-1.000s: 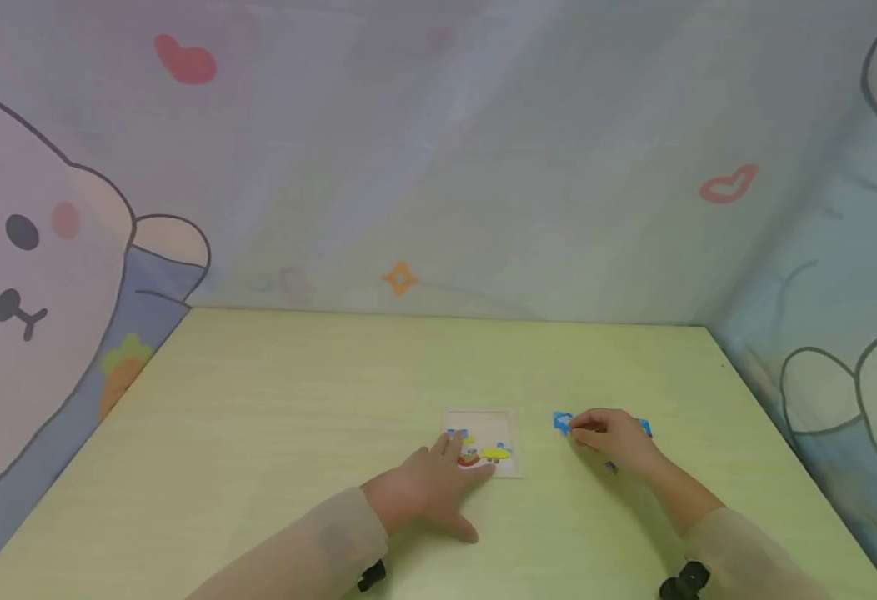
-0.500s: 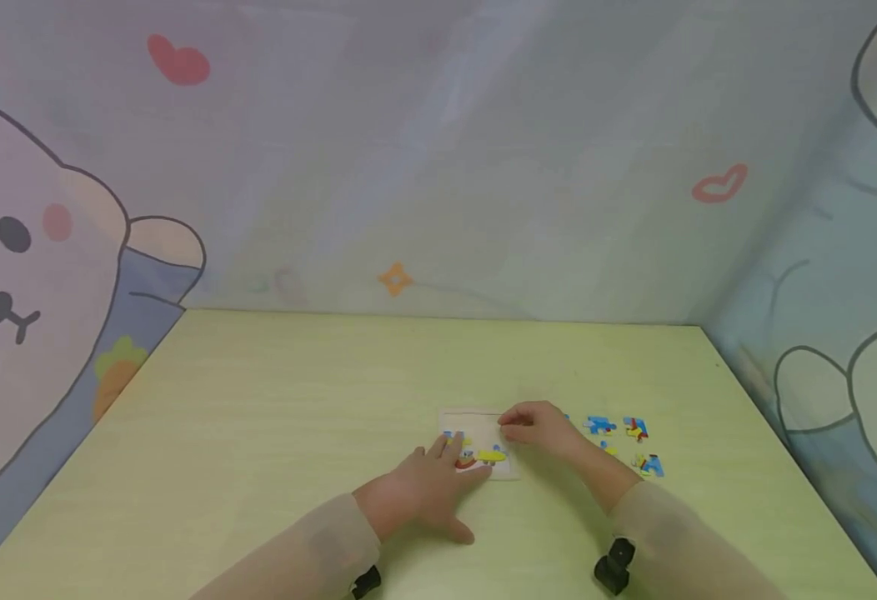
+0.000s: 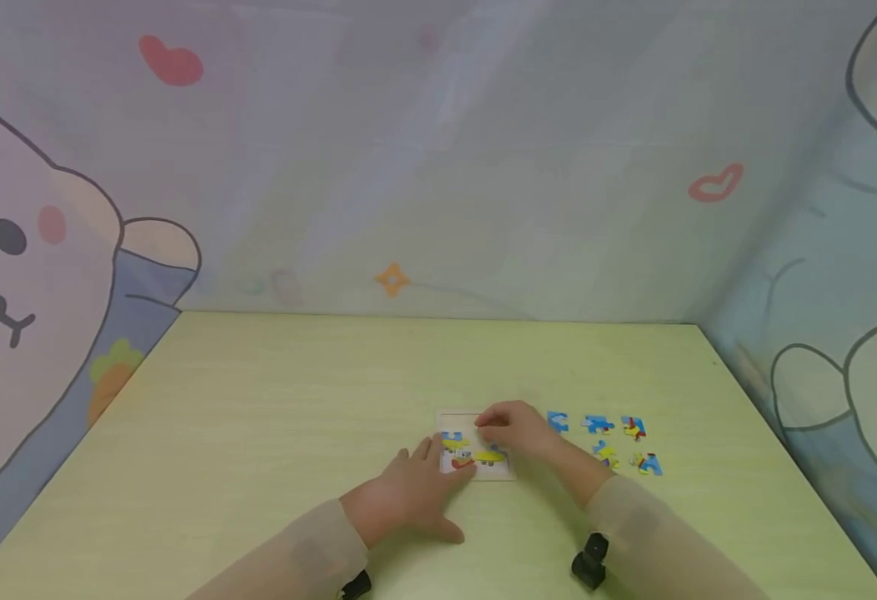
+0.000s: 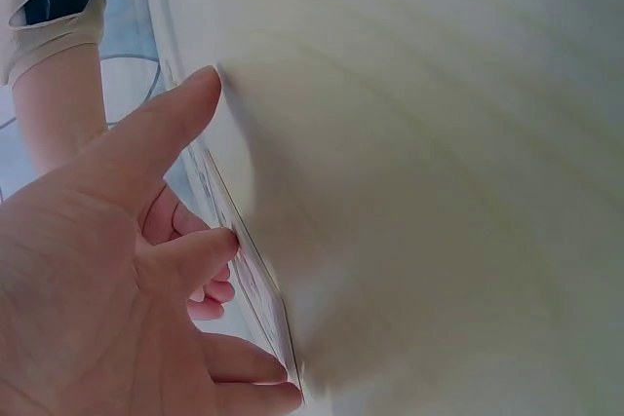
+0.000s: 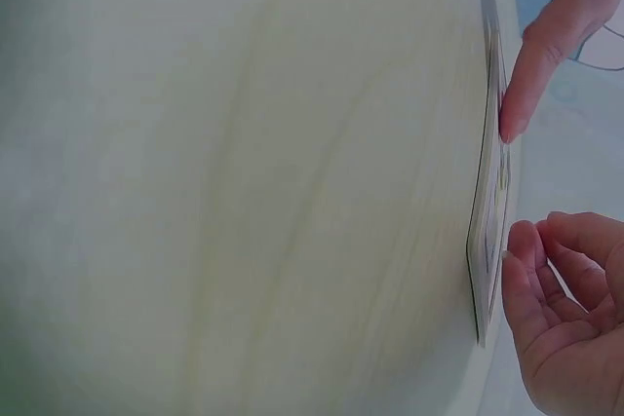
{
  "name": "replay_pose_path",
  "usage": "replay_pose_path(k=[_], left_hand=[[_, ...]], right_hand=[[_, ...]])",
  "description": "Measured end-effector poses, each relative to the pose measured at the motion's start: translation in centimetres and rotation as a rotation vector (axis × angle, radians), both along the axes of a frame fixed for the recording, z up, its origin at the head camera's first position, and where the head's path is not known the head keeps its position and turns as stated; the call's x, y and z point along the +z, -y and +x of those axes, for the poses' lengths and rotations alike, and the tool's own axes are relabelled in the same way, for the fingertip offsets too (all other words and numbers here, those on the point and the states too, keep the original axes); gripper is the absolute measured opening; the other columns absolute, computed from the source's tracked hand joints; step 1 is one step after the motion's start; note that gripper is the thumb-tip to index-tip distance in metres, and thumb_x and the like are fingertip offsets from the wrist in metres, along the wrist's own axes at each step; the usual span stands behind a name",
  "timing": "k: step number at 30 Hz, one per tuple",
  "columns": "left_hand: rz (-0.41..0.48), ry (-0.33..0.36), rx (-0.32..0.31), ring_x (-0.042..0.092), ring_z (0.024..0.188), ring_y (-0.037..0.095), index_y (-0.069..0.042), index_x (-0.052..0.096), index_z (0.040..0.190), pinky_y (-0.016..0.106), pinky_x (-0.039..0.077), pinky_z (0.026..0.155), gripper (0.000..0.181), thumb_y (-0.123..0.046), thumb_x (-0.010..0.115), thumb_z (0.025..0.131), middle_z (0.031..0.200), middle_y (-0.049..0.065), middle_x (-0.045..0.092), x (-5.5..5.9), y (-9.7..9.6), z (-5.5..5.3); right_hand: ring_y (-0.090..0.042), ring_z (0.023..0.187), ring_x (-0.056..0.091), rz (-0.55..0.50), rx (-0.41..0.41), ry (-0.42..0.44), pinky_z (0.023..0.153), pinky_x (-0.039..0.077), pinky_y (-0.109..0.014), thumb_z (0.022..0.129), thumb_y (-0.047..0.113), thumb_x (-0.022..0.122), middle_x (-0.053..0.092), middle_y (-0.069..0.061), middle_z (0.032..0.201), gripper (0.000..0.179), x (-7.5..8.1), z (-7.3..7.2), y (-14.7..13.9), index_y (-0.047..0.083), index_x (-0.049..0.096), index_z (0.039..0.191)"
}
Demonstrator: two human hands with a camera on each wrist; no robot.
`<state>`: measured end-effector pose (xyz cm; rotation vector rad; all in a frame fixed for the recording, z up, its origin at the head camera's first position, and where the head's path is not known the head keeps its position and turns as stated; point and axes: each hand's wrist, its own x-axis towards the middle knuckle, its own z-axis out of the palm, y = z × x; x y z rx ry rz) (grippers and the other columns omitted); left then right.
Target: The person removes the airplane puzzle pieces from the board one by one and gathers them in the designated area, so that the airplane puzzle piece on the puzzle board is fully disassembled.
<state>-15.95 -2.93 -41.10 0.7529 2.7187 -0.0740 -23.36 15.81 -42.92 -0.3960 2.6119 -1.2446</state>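
A small square puzzle tray (image 3: 454,419) lies on the table with several printed pieces set in its nearer part, among them a yellow piece (image 3: 489,457). My left hand (image 3: 407,490) rests at the tray's left and front edge, fingers spread and fairly straight. Over the tray's far right part, my right hand (image 3: 523,429) has thumb and fingertips pinched together at a puzzle piece, which the fingers mostly hide. In the right wrist view, those fingertips sit right beside the tray (image 5: 482,241), and a left finger (image 5: 529,80) presses on its surface.
Several loose puzzle pieces lie right of the tray, including a blue one (image 3: 558,421), a blue one with red (image 3: 598,425) and a yellow one (image 3: 605,455). The light table (image 3: 296,392) ends at a printed cloth backdrop (image 3: 438,167).
My right hand has moved left from the loose pieces to over the tray, uncovering the pieces under it. The left hand stays at the tray.
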Motion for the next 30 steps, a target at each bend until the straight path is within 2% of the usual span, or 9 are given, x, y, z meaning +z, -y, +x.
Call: replay_pose_path(k=[5, 12, 15, 20, 25, 30], left_hand=[[-0.004, -0.005, -0.009, 0.026, 0.134, 0.038, -0.036, 0.034, 0.144, 0.055, 0.03, 0.1, 0.084, -0.067, 0.063, 0.072, 0.148, 0.026, 0.023, -0.2, 0.0, -0.1], [0.007, 0.015, -0.009, 0.025, 0.134, 0.039, -0.034, 0.034, 0.145, 0.055, 0.03, 0.1, 0.082, -0.063, 0.065, 0.074, 0.148, 0.026, 0.022, 0.2, 0.0, -0.1], [0.012, 0.02, -0.004, 0.025, 0.134, 0.039, -0.033, 0.034, 0.145, 0.054, 0.031, 0.1, 0.082, -0.061, 0.065, 0.074, 0.148, 0.027, 0.022, 0.2, 0.0, -0.1], [0.022, 0.023, -0.001, 0.025, 0.134, 0.039, -0.032, 0.035, 0.144, 0.053, 0.032, 0.1, 0.082, -0.06, 0.066, 0.074, 0.147, 0.028, 0.022, 0.3, 0.1, 0.0], [0.025, 0.017, -0.008, 0.027, 0.133, 0.039, -0.032, 0.036, 0.144, 0.054, 0.033, 0.098, 0.081, -0.06, 0.066, 0.074, 0.147, 0.028, 0.024, 0.4, 0.1, 0.1], [0.025, 0.017, -0.012, 0.027, 0.133, 0.039, -0.032, 0.037, 0.144, 0.053, 0.034, 0.098, 0.081, -0.061, 0.066, 0.074, 0.146, 0.028, 0.024, 0.4, 0.0, 0.0]], right_hand=[[-0.018, 0.093, 0.059, 0.021, 0.047, -0.012, 0.086, 0.046, -0.037, 0.088, 0.01, 0.063, 0.067, -0.003, 0.098, 0.015, 0.0, 0.2, 0.6, 0.006, 0.07, 0.1], [-0.02, 0.097, 0.055, 0.1, 0.155, 0.012, 0.09, 0.043, -0.04, 0.091, 0.011, 0.06, 0.063, -0.005, 0.108, 0.026, 0.0, 0.3, 1.0, 0.007, 0.065, 0.116], [-0.02, 0.099, 0.054, 0.135, 0.187, -0.01, 0.091, 0.042, -0.041, 0.091, 0.011, 0.059, 0.061, -0.005, 0.112, 0.027, -0.2, 0.2, 1.1, 0.008, 0.065, 0.118], [-0.024, 0.106, 0.054, 0.15, 0.192, -0.026, 0.092, 0.041, -0.043, 0.092, 0.011, 0.057, 0.061, -0.007, 0.114, 0.025, -0.1, 0.2, 1.3, 0.009, 0.067, 0.115], [-0.026, 0.11, 0.054, 0.135, 0.177, -0.007, 0.095, 0.04, -0.045, 0.092, 0.011, 0.057, 0.063, -0.007, 0.115, 0.024, 0.1, 0.2, 1.4, 0.009, 0.067, 0.113], [-0.022, 0.102, 0.057, 0.115, 0.141, 0.01, 0.093, 0.042, -0.042, 0.091, 0.012, 0.059, 0.065, -0.005, 0.111, 0.02, 0.1, 0.0, 1.7, 0.009, 0.068, 0.109]])
